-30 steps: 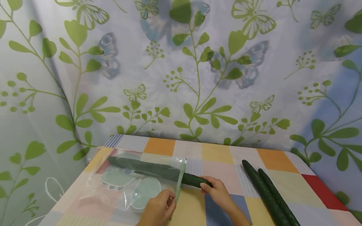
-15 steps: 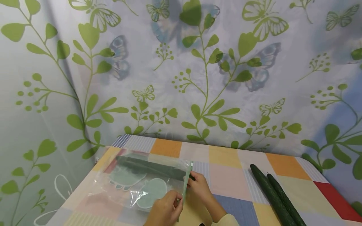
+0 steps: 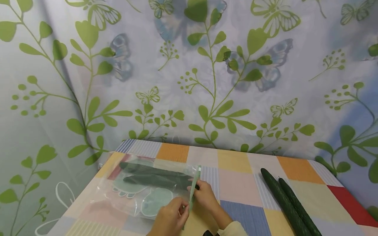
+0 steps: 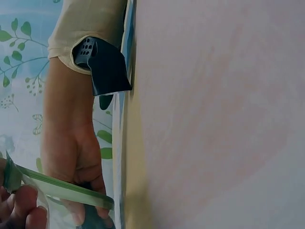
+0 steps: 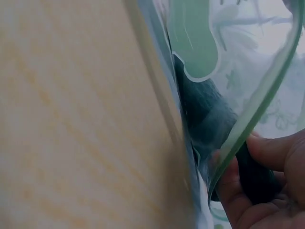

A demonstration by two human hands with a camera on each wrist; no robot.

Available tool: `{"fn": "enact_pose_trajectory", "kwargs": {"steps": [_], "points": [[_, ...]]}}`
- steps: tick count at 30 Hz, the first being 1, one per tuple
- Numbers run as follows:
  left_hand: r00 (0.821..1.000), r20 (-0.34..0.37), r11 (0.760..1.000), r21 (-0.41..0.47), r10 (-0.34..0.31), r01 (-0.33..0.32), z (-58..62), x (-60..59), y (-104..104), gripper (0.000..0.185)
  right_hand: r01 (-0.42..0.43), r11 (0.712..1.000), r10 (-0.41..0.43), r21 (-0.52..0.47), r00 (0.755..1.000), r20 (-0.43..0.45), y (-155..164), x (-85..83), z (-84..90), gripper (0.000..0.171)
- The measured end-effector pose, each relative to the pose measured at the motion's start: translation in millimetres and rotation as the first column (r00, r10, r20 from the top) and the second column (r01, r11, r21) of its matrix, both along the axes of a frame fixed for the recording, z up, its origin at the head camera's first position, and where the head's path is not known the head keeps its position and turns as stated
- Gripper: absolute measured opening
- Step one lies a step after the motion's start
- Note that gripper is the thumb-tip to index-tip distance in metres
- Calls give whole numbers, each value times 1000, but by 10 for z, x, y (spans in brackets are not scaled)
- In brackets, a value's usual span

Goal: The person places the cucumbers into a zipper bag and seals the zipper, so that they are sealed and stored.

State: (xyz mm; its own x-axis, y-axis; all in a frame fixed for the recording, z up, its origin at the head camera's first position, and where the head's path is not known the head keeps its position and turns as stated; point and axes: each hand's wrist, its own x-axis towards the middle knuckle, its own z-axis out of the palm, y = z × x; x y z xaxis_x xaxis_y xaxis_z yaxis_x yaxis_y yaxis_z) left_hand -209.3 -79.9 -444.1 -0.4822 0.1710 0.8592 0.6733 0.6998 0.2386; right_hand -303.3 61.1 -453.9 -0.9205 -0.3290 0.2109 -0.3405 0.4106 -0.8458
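A clear zip bag [image 3: 110,201] with a green zip strip [image 3: 194,188] and pale green printed shapes lies on the table, its mouth to the right. Inside it a cucumber [image 3: 138,167] lies along the far side, with a second cucumber [image 3: 159,181] nearer. My right hand [image 3: 208,198] grips this second one's end at the bag's mouth; in the right wrist view, thumb and fingers wrap the dark cucumber end [image 5: 255,179] beside the strip. With its fingertips, my left hand [image 3: 171,214] pinches the near part of the bag's edge.
Two more cucumbers, one thicker [image 3: 280,196] and one thinner [image 3: 295,203], lie side by side on the right of the table. A patchwork cloth [image 3: 236,185] covers the table. Behind it hangs a curtain [image 3: 165,118] with leaves and butterflies. A white cord [image 3: 63,193] loops at left.
My right hand has moved left to the bag's mouth, and the cucumber it holds has slid deeper into the bag. The left hand keeps its pinch on the edge. The head view has shifted slightly.
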Motion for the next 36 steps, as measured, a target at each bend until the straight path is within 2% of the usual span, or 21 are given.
{"fn": "enact_pose_trajectory", "kwargs": {"steps": [5, 9, 14, 18, 21, 23, 28, 30, 33, 36], "points": [[999, 38, 999, 12, 31, -32, 21, 12, 7, 30, 31, 992, -27, 119, 999, -32, 72, -18, 8, 35], [999, 20, 999, 13, 35, -35, 20, 3, 0, 27, 15, 982, -6, 187, 999, -52, 146, -24, 24, 28], [999, 21, 999, 17, 31, -32, 11, -1, -6, 25, -128, 968, 134, 218, 991, -12, 275, -73, 64, 29], [998, 31, 999, 17, 46, -46, 4, 7, 13, 30, -273, 937, 261, 215, 962, 83, 435, -132, 92, 39], [998, 44, 998, 7, 55, -55, -8, 10, 21, 30, -319, 919, 310, 234, 948, 72, 507, -164, 78, 51], [997, 51, 998, -5, 55, -55, -16, 8, 24, 29, -311, 910, 322, 275, 947, 7, 526, -178, 71, 55], [995, 93, 999, -39, 40, -36, -42, 15, 20, 28, -216, 922, 274, 321, 950, -147, 529, -189, 61, 44], [991, 128, 998, -50, 28, -22, -42, 22, 19, 26, -199, 925, 259, 322, 953, -154, 532, -188, 65, 51], [986, 168, 998, -68, 15, -4, -38, 32, 18, 24, -232, 903, 302, 363, 942, -149, 543, -194, 56, 66], [984, 177, 997, -82, 16, -1, -39, 33, 16, 24, -251, 883, 332, 397, 932, -147, 549, -198, 33, 58]]}}
